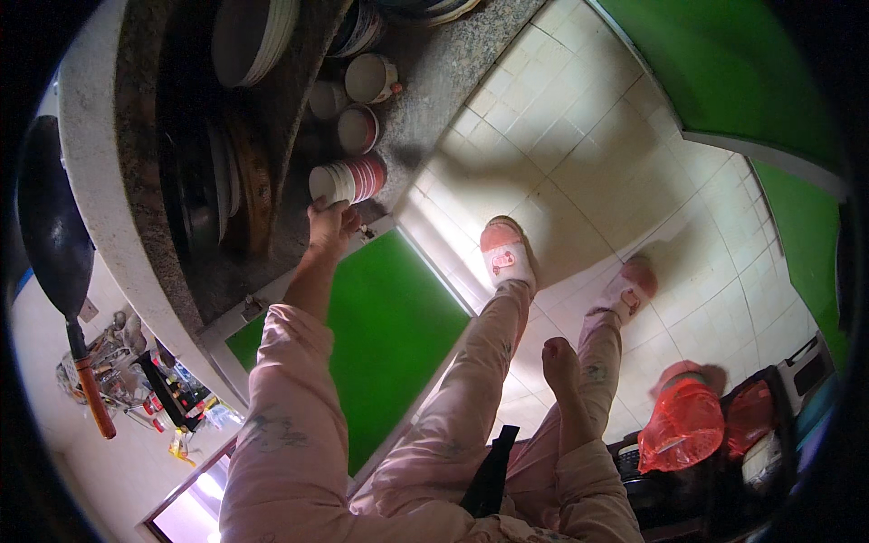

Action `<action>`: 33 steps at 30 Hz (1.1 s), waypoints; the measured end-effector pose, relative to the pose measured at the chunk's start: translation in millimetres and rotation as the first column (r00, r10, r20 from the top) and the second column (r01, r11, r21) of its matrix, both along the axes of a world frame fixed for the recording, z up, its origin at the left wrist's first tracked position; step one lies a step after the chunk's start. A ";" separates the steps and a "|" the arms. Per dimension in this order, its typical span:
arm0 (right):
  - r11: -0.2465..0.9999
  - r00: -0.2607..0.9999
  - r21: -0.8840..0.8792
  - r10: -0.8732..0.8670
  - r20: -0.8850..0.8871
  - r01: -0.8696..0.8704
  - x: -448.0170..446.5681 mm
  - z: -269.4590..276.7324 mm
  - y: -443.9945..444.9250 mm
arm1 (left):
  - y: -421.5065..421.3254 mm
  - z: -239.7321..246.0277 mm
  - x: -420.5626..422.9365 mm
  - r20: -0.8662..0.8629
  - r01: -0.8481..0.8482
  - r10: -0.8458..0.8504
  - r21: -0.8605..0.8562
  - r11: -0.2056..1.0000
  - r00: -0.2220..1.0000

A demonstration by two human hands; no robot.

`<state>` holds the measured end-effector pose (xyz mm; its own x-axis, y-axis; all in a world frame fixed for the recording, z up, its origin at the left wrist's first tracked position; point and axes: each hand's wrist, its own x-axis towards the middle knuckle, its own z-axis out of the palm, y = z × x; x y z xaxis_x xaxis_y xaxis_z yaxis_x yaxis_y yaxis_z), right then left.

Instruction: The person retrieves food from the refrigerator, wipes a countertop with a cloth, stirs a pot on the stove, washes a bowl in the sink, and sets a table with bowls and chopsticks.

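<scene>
My left hand (331, 224) reaches into a shelf, its thumb and fingers on the near side of a stack of red and white cups (353, 180). The nested cups appear tilted on their side, with the open rim facing left. Just beyond them is another red and white cup (358, 129), and past that a white mug (370, 78) with a small red detail. Beside my right thigh hangs my right hand (561, 363), fingers curled in; nothing shows in it.
Stacked bowls (254, 41) and upright plates (234, 183) fill the neighbouring shelf. A green cabinet door (394, 339) lies below my left arm. A wok (54, 217) hangs at far left. Red plastic bags (682, 424) sit at right, above the tiled floor (590, 183).
</scene>
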<state>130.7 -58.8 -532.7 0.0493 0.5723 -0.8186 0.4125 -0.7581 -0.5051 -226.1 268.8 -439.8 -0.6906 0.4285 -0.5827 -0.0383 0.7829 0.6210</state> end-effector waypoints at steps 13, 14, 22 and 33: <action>0.999 0.999 0.009 -0.040 -0.030 0.040 -6.4 -24.3 -6.1 | 19.4 -83.2 18.3 0.255 -0.024 0.020 0.014 1.000 0.967; 0.999 0.996 0.024 -0.047 -0.074 0.049 -5.1 -20.8 1.2 | 30.8 -90.0 22.4 0.273 -0.019 0.004 0.054 0.998 0.962; 0.988 0.959 0.018 -0.147 -0.243 0.156 20.5 20.0 76.6 | 124.3 -176.9 22.6 0.503 -0.111 0.047 0.097 0.989 0.863; 0.977 0.930 -0.185 -0.166 -0.328 0.109 44.1 49.6 141.0 | 192.2 -265.8 -7.9 0.599 -0.143 -0.043 0.260 0.955 0.799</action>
<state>174.8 82.1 -483.1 -0.1794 0.4392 -0.8803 0.1239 -0.8776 -0.4631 -234.0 461.1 -705.6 -0.2733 0.6098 -0.7440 -0.5053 0.5671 0.6505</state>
